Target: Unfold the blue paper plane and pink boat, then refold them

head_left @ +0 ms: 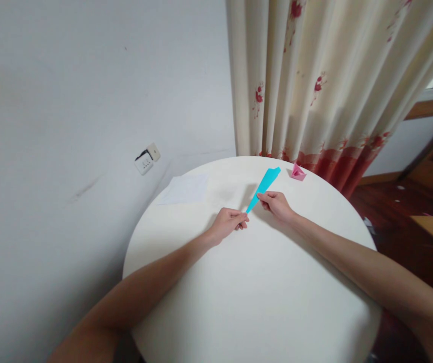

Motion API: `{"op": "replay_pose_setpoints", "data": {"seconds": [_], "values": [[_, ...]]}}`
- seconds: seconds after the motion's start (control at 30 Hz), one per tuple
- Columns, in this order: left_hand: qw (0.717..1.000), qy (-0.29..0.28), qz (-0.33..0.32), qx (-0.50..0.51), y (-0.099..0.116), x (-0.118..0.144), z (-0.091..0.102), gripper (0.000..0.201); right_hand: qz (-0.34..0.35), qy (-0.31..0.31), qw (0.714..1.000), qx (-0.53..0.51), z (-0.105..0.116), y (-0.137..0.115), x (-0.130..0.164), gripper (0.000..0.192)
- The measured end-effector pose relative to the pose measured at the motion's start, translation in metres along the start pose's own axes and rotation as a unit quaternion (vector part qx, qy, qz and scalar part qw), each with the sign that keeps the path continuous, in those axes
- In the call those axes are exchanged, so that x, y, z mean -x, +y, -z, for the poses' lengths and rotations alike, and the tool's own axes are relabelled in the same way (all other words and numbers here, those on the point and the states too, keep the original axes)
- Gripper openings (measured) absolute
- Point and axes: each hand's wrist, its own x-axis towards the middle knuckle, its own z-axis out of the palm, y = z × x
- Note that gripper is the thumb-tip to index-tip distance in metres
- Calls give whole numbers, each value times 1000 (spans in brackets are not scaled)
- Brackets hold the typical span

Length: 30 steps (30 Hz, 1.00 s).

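A long, narrow piece of folded blue paper (267, 181) slants between my two hands above the white table. Its thin pointed end is pinched in the fingertips of my left hand (228, 225). My right hand (276, 204) grips its edge about midway, thumb and forefinger pressed together. The wider end, with an uneven top edge, points away toward the curtain. Beyond my right hand, a small folded pink paper piece (298, 172) stands near the table's far edge.
The round white table (254, 292) fills the middle. White paper sheets (184, 189) lie at its far left. A wall with a socket and white plug (144, 163) rises on the left. A flowered curtain (314, 101) hangs behind the table; dark floor shows at right.
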Motion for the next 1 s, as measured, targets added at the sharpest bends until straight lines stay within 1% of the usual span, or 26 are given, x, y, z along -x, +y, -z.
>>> {"op": "replay_pose_setpoints", "data": {"seconds": [0.13,0.3,0.37,0.47,0.57,0.63,0.7,0.77,0.9,1.0], "values": [[1000,13,-8,3,0,2,-1,31,2,16,1000,-15,7,2,-8,44],[1000,16,1,2,-4,5,1,30,1,75,997,-35,27,3,-22,43],[999,33,-2,12,-5,4,2,31,-1,75,997,-37,32,3,-23,44],[997,58,-9,42,-5,2,2,39,-9,39,999,-31,28,3,-18,46],[998,39,-13,38,-2,2,-1,53,-10,-17,1000,-22,13,4,-7,47],[999,21,-21,20,-2,3,-3,57,-12,-49,999,-19,1,5,1,47],[999,15,-28,13,-3,3,-5,55,-12,-73,997,-15,-7,7,8,46],[999,22,-28,20,-4,3,-7,52,-9,-88,996,-11,-13,10,12,45],[999,36,-35,11,-4,3,-8,46,-9,-100,995,-2,-17,13,17,43],[998,28,-59,-24,-2,4,-9,44,-29,-120,992,-7,-20,14,21,41]]}}
